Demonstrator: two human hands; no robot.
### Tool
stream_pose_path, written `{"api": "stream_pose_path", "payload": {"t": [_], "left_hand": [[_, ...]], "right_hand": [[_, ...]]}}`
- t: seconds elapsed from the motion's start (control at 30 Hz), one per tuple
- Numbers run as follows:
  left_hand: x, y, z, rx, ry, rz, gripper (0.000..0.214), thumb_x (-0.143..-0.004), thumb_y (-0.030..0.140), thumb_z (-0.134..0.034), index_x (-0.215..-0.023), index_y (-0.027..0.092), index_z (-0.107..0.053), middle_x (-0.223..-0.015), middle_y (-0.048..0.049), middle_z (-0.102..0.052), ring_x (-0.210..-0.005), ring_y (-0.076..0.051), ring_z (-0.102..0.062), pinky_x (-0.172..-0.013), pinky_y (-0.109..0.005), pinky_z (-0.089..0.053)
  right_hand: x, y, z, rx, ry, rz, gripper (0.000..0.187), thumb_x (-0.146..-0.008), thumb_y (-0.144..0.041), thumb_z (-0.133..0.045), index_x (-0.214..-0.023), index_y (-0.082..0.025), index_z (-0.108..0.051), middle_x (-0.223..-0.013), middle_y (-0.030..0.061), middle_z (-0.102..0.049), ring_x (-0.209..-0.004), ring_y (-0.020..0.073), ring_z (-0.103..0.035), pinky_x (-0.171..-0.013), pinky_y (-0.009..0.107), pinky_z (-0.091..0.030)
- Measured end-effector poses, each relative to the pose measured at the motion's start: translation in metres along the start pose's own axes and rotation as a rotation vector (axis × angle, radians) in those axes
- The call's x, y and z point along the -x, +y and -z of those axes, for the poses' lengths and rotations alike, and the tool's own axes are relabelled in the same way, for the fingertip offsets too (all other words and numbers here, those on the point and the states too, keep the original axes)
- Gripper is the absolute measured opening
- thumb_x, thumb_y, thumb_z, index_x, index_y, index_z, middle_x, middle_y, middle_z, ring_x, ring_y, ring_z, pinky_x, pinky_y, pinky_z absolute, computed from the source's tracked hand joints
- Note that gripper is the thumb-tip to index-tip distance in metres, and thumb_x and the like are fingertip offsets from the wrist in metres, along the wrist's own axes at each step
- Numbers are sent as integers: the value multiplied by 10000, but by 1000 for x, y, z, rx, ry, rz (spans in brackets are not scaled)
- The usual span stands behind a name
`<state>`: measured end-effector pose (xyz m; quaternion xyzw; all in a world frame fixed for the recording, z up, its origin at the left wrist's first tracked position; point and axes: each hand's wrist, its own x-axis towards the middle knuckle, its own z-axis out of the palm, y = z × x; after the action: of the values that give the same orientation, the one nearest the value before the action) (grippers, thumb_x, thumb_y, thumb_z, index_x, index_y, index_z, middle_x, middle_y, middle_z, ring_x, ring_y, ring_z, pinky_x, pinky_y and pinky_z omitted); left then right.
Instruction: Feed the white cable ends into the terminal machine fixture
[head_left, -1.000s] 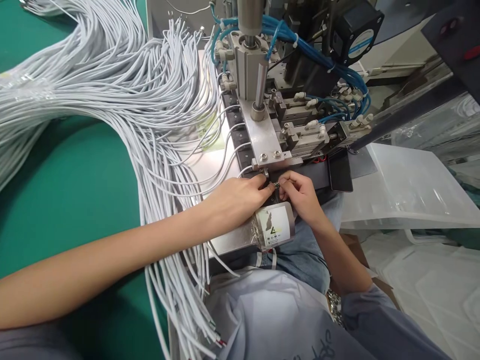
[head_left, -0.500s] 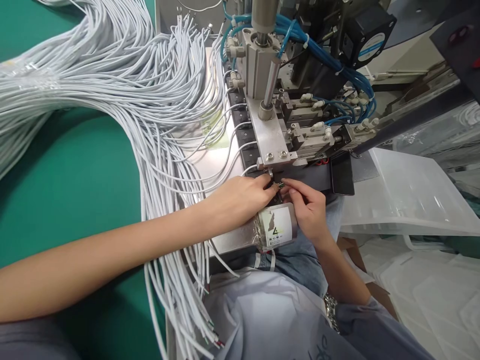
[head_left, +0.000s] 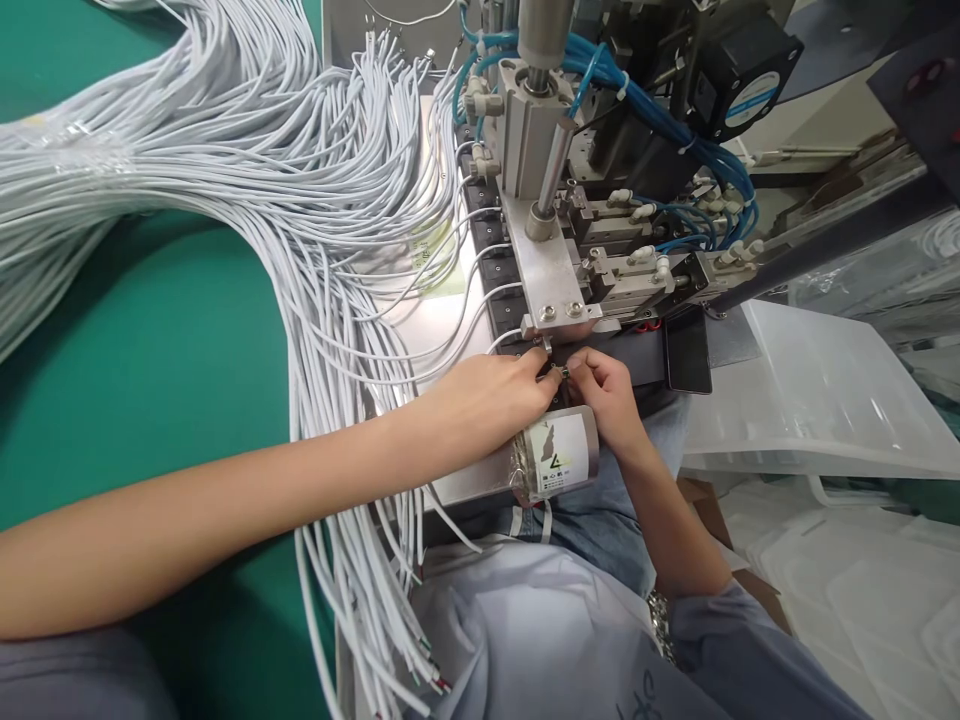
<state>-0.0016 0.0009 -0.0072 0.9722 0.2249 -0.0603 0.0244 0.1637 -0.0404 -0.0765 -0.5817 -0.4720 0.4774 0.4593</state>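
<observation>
My left hand (head_left: 501, 392) reaches across the white cables (head_left: 337, 330), its thumb and fingers pinched together beside the black fixture row (head_left: 501, 272) of the machine. At its fingertips shows a small cable end (head_left: 565, 373), partly hidden. From the other side my right hand (head_left: 609, 392) pinches the same tiny end, fingers curled in. The fingertips of both hands almost meet. Just above them is the metal press block (head_left: 551, 290). Several white cables run into the black fixtures behind my left hand.
A labelled guard plate (head_left: 561, 455) sits right below my hands. Blue air hoses (head_left: 660, 115) and cylinders crowd the machine above. A phone-like black slab (head_left: 687, 350) lies to the right, near a translucent plastic tray (head_left: 817, 390). Green mat (head_left: 180, 330) covers the left side.
My right hand has closed more tightly, its fingers curling in against the cable end. My left hand keeps its pinch in nearly the same place. The whole view has shifted slightly.
</observation>
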Motion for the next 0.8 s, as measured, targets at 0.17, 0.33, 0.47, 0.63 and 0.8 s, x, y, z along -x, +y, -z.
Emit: {"api": "stream_pose_path", "payload": {"t": [0.17,0.33,0.47,0.63,0.8], "left_hand": [[9,8,18,-59,-107,94,134,-782,53,-515,-815,99,-637,-747,-81,-574,-589,-186,-597,-465,-269,-385],[13,8,22,-82,-103,120,147,-758,34,-537,-667,121,-612,-677,-59,-572,-533,-174,-588,-428,-263,-324],[13,5,21,-75,-84,180,223,-754,-15,-480,-736,132,-647,-725,-74,-621,-592,-182,-609,-450,-266,-319],[9,-8,19,-46,-33,317,269,-773,-13,-453,-825,136,-670,-744,-95,-650,-720,-214,-622,-547,-276,-361],[10,4,22,49,89,188,164,-720,26,-528,-721,139,-647,-675,-65,-613,-630,-186,-598,-531,-281,-369]], "right_hand": [[1,6,-2,7,5,32,338,-825,-487,-498,-646,-209,-429,-558,-55,-317,-514,98,-310,-481,234,-289],[0,6,0,38,42,51,293,-838,-425,-490,-653,-203,-447,-558,-56,-334,-510,94,-312,-478,229,-283],[31,-9,-2,185,368,156,250,-860,-348,-476,-662,-197,-493,-588,-34,-425,-526,105,-379,-492,238,-314],[97,-25,-27,464,259,304,117,-849,-225,-525,-761,-205,-600,-622,-8,-599,-542,129,-530,-546,253,-415],[121,-21,-62,721,-15,301,145,-840,-209,-530,-939,-176,-631,-753,51,-701,-629,173,-639,-619,284,-486]]}}
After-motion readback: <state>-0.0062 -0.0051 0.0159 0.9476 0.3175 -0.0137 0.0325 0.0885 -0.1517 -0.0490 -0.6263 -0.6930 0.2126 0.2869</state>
